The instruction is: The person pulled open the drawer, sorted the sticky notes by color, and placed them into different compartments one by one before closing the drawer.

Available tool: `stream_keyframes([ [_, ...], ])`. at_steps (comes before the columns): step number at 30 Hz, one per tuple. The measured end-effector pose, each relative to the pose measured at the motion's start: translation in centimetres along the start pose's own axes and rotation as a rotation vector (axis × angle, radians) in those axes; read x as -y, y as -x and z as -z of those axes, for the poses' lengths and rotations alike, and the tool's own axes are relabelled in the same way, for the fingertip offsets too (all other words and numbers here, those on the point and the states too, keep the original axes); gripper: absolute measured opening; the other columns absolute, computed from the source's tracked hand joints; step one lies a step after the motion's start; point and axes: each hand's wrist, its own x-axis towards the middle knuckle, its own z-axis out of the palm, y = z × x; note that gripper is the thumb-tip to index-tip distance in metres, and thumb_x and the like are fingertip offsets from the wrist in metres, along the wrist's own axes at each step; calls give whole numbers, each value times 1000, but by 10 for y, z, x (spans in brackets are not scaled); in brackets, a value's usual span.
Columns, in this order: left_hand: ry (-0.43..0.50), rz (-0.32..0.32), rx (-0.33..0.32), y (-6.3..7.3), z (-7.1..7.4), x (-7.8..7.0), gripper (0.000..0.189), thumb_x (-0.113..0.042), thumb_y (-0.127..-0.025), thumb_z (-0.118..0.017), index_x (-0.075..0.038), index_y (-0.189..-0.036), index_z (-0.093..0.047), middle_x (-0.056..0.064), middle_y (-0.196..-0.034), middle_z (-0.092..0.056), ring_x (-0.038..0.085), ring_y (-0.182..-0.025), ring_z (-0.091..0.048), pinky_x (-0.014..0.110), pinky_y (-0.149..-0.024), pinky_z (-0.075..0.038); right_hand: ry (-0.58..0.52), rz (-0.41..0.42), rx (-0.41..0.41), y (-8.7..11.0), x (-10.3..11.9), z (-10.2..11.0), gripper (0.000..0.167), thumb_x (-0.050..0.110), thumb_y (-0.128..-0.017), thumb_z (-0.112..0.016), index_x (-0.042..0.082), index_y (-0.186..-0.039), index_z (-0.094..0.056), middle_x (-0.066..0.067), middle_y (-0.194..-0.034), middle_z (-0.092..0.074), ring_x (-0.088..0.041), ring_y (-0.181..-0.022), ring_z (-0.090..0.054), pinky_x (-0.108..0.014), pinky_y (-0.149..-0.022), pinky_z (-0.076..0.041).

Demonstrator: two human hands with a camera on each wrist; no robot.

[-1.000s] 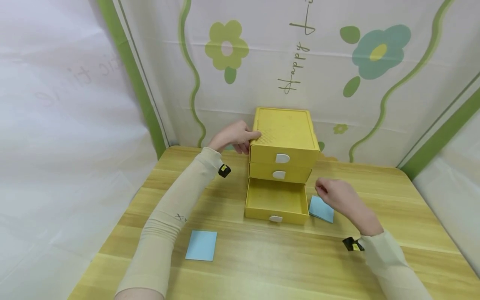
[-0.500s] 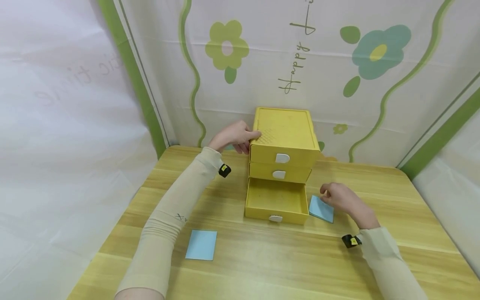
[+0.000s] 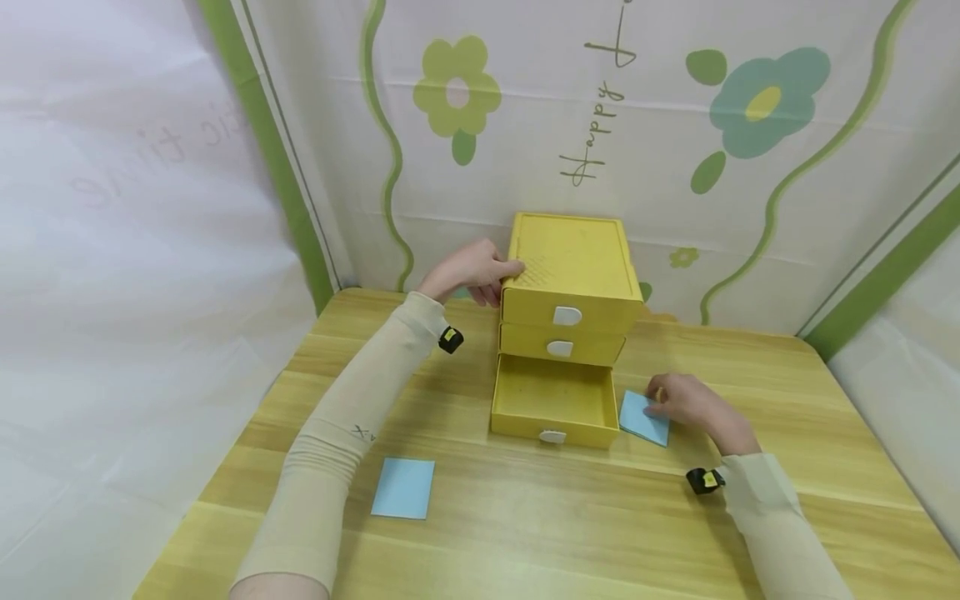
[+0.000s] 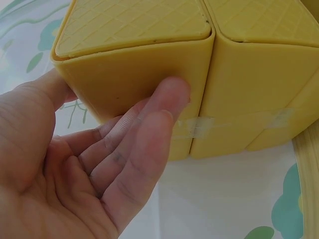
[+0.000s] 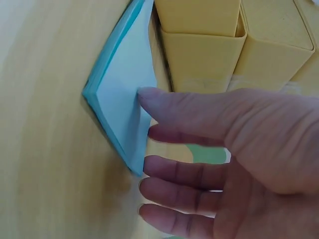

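Note:
A yellow three-drawer storage box (image 3: 573, 254) stands at the back of the table, its bottom drawer (image 3: 553, 400) pulled out with no contents visible. My left hand (image 3: 476, 271) rests at its upper left edge, thumb on the top. In the left wrist view the fingers (image 4: 149, 134) lie against the box's side, fairly straight. Right of the drawer lies a stack of light blue square sheets (image 3: 639, 419). My right hand (image 3: 688, 402) is at this stack. The right wrist view shows the thumb touching the top sheet, with the other fingers loosely extended along the near edge.
Another light blue square (image 3: 403, 488) lies on the wooden table (image 3: 525, 517), left of the drawer. A white curtain (image 3: 525, 108) printed with flowers hangs close behind the box, and white sheeting (image 3: 135, 292) encloses the sides.
My right hand has come down onto the blue stack, its fingers spreading from a curled pose. The left hand keeps its place on the box, and the drawer has not moved.

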Motion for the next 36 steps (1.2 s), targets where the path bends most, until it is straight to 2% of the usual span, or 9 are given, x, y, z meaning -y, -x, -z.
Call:
stream_keyframes([
  [5,-5,5,-1,1,-1,0,47,-43,-97,-53,-8,-65,-57,17,-79,-73,25,-68,-73,40,-67,-61,15,-5,13,-2,-1,0,25,17,-87,-73,-4,-99,-67,-13,-90,-69,-19,-76,-59,-36,-67,-52],
  [15,11,8,11,0,0,-2,47,-42,-97,-53,-6,-67,-57,20,-81,-73,25,-67,-72,48,-76,-60,-26,-63,70,-6,-6,2,24,18,-88,-71,-3,-94,-63,-8,-82,-63,-17,-71,-52,-29,-62,-44],
  [18,9,5,11,1,0,-2,48,-42,-97,-53,-6,-66,-57,20,-81,-73,25,-67,-73,47,-75,-60,-43,-77,75,-6,-6,2,23,18,-88,-71,-1,-90,-59,-6,-78,-58,-18,-70,-49,-29,-60,-42],
  [22,-2,8,10,1,0,-1,48,-43,-97,-53,-7,-66,-57,18,-80,-73,25,-68,-73,44,-72,-61,-49,-75,64,-4,-4,2,22,16,-89,-71,2,-85,-55,-5,-75,-53,-17,-68,-47,-29,-59,-39],
  [28,0,8,12,1,1,-1,48,-42,-97,-53,-6,-66,-57,17,-79,-73,26,-68,-73,48,-77,-60,-2,-50,10,-3,2,-1,20,14,-90,-67,4,-79,-54,-4,-71,-52,-17,-64,-46,-28,-57,-38],
  [36,-16,-4,9,1,0,-1,49,-43,-97,-52,-6,-66,-58,16,-77,-74,25,-67,-73,38,-65,-61,46,-25,-45,1,6,-2,18,12,-90,-66,6,-77,-56,-3,-70,-53,-16,-62,-45,-27,-56,-36],
])
